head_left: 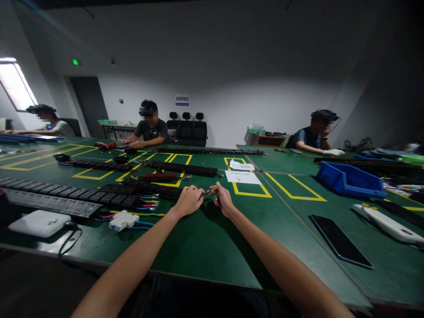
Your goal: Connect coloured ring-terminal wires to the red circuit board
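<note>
One left hand: over end of black power strip, grip unclear
Right hand: pinching coloured wires
Green bench: black smartphone toward near edge

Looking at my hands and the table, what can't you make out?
All in the head view:
- Tips of the thin multicoloured wires: partly hidden by your right hand.
- Right end of the slim black strip: covered by your left hand.
- Lettering on the flat white paper sheet: too small.
</note>
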Action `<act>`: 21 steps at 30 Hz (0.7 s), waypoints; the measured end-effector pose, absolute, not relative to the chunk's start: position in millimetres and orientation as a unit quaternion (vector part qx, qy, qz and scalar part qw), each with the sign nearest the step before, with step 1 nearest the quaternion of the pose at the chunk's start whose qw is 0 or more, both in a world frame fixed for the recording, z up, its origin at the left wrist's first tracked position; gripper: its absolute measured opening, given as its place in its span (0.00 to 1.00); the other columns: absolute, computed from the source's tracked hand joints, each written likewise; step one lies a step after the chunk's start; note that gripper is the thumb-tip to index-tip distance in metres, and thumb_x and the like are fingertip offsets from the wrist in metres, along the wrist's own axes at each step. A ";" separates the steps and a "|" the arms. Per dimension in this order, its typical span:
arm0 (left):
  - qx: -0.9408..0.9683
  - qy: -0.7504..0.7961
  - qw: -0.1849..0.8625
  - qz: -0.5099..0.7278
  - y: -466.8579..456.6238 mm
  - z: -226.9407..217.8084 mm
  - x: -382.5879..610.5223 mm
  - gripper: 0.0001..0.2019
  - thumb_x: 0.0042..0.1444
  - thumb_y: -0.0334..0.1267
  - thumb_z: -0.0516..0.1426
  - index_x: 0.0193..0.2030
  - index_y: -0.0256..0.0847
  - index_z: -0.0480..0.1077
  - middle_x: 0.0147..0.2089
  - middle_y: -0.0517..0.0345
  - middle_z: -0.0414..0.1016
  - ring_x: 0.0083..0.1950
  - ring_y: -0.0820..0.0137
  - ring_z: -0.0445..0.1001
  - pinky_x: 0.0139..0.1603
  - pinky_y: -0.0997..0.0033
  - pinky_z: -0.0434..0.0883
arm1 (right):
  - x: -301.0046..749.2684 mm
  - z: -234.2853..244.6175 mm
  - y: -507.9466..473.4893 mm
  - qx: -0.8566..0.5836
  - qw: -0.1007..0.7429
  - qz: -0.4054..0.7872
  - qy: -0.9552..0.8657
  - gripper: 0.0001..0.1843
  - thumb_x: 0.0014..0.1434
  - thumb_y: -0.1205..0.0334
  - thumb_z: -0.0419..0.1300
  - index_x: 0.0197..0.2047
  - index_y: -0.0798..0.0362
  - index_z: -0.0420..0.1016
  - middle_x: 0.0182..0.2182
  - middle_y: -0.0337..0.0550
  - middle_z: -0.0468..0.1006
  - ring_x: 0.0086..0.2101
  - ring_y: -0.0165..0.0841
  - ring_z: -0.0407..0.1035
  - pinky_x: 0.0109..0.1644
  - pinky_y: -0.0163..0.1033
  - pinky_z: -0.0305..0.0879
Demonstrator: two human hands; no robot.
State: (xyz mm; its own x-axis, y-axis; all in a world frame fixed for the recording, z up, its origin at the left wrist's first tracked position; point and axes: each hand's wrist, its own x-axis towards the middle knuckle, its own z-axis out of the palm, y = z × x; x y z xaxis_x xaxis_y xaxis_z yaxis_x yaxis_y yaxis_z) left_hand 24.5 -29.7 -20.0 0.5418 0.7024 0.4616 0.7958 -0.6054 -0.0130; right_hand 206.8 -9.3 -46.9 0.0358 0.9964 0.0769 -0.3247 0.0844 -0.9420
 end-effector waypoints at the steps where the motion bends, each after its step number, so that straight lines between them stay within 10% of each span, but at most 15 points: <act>1: -0.871 -0.430 0.115 -0.207 -29.5 -20.3 24.6 0.09 0.67 0.38 0.54 0.49 0.43 0.73 0.45 0.51 0.78 0.53 0.58 0.71 0.54 0.56 0.64 | 206.6 -47.0 -8.7 -0.393 0.602 0.552 -0.423 0.29 0.56 0.35 0.63 0.36 0.57 0.78 0.29 0.46 0.81 0.12 0.22 0.57 0.11 0.30 0.48; 21: -0.867 -0.446 0.076 -0.208 -24.8 -22.3 24.5 0.08 0.68 0.39 0.55 0.45 0.43 0.75 0.47 0.54 0.80 0.55 0.60 0.72 0.56 0.57 0.62 | 207.4 -42.8 -13.1 -0.352 0.606 0.590 -0.400 0.19 0.44 0.65 0.68 0.42 0.52 0.73 0.31 0.39 0.81 0.19 0.26 0.71 0.23 0.32 0.70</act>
State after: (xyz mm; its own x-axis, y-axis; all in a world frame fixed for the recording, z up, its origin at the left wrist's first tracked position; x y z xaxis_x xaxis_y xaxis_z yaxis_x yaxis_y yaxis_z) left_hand 24.5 -24.8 -22.3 0.5156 0.7417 0.4290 0.8049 -0.5909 0.0542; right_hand 207.4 -13.1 -42.8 -0.0163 0.9974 0.0700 -0.4332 0.0560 -0.8996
